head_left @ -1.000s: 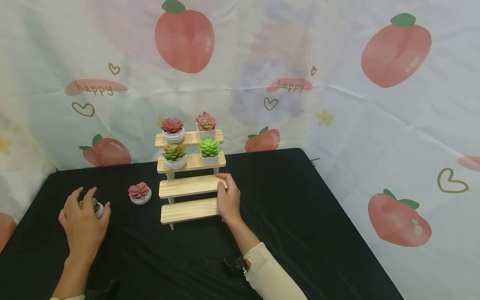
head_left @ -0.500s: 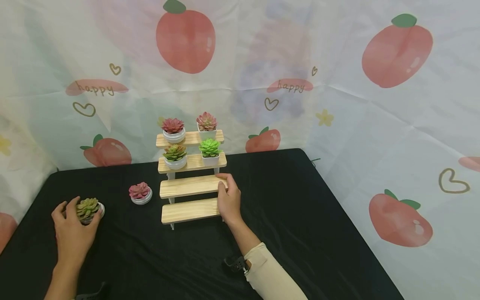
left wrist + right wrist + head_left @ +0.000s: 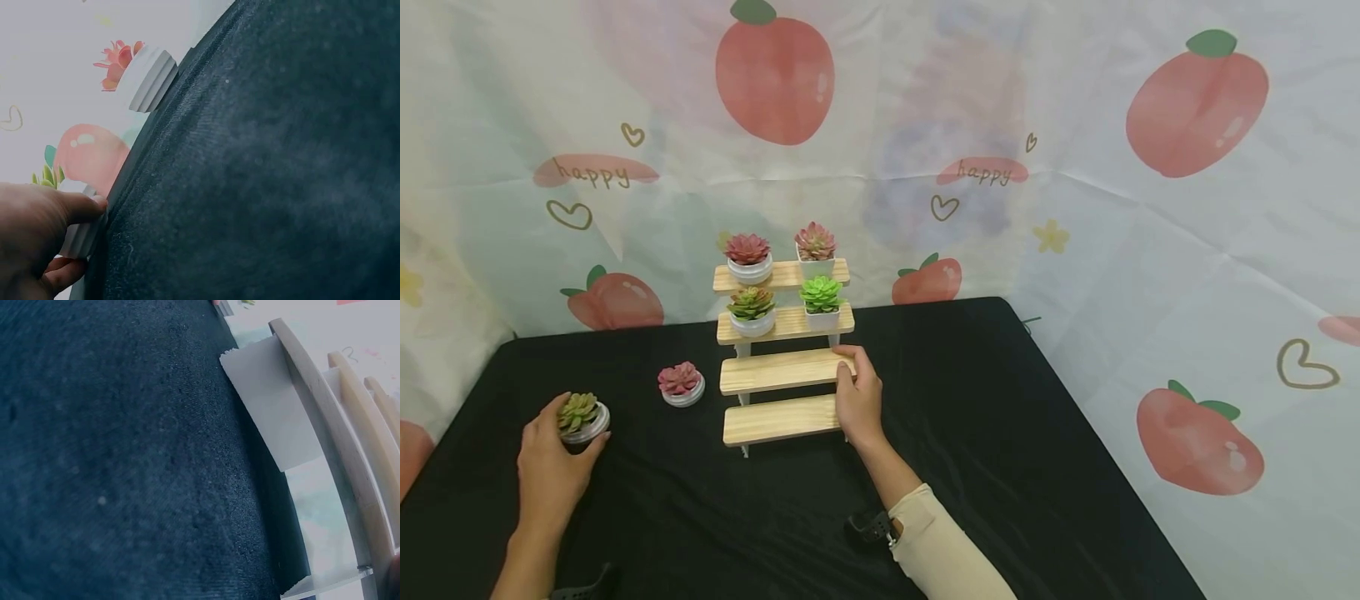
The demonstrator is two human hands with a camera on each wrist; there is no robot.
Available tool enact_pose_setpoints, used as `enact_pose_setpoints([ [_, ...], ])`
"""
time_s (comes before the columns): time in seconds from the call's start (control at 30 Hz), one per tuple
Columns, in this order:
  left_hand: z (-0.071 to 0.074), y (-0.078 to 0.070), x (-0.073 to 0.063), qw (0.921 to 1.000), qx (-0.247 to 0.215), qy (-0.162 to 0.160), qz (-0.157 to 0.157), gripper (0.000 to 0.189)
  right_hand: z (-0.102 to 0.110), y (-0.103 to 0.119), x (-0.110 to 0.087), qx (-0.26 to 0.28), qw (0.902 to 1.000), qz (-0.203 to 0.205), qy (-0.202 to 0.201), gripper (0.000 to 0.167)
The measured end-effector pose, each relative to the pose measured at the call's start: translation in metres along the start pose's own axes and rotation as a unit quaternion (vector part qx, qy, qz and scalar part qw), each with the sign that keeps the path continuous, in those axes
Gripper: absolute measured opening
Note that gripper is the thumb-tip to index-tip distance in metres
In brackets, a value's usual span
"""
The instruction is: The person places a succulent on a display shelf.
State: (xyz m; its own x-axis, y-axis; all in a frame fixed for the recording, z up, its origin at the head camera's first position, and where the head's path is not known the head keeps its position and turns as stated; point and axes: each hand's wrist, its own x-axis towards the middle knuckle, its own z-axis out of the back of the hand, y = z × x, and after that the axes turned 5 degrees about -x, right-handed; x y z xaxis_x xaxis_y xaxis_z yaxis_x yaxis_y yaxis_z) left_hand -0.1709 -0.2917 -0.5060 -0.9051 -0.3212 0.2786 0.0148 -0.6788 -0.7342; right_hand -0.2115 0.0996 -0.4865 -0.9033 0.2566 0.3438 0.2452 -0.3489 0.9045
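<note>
A green potted succulent [image 3: 580, 413] in a round white pot stands at the left of the black table. My left hand [image 3: 550, 467] has its thumb and fingers around that pot; in the left wrist view the thumb lies against the ribbed pot [image 3: 81, 240]. On the right side of a four-step wooden display stand [image 3: 782, 419], my right hand [image 3: 859, 404] grips the ends of the lower steps. The right wrist view shows the stand's wooden steps [image 3: 331, 419] from the side, the hand barely in sight. Between left hand and stand sits a pink potted succulent [image 3: 681, 384].
On the stand's top step are a dark pink succulent [image 3: 748, 257] and a pale pink one [image 3: 816, 248]. The second step bears a reddish-green succulent [image 3: 752, 310] and a bright green one [image 3: 822, 300]. A printed curtain [image 3: 880, 100] hangs behind the black-covered table [image 3: 985, 392].
My left hand has drawn back from above the green succulent, uncovering it, and closed its thumb and fingers around the pot. The right hand has stayed on the stand.
</note>
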Motion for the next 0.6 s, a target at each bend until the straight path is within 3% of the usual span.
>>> enact_pose_setpoints([
  [0.33, -0.0019, 0.0033, -0.0024, 0.9992, -0.011, -0.019, -0.032, 0.083, -0.0002, -0.0004, 0.0006, 0.004, 1.0, -0.002, 0.004, 0.029],
  [0.6, -0.0033, -0.0028, -0.0028, 0.9987, -0.009, -0.028, -0.041, 0.082, -0.0009, -0.0023, 0.0004, -0.002, 1.0, -0.004, 0.002, 0.029],
])
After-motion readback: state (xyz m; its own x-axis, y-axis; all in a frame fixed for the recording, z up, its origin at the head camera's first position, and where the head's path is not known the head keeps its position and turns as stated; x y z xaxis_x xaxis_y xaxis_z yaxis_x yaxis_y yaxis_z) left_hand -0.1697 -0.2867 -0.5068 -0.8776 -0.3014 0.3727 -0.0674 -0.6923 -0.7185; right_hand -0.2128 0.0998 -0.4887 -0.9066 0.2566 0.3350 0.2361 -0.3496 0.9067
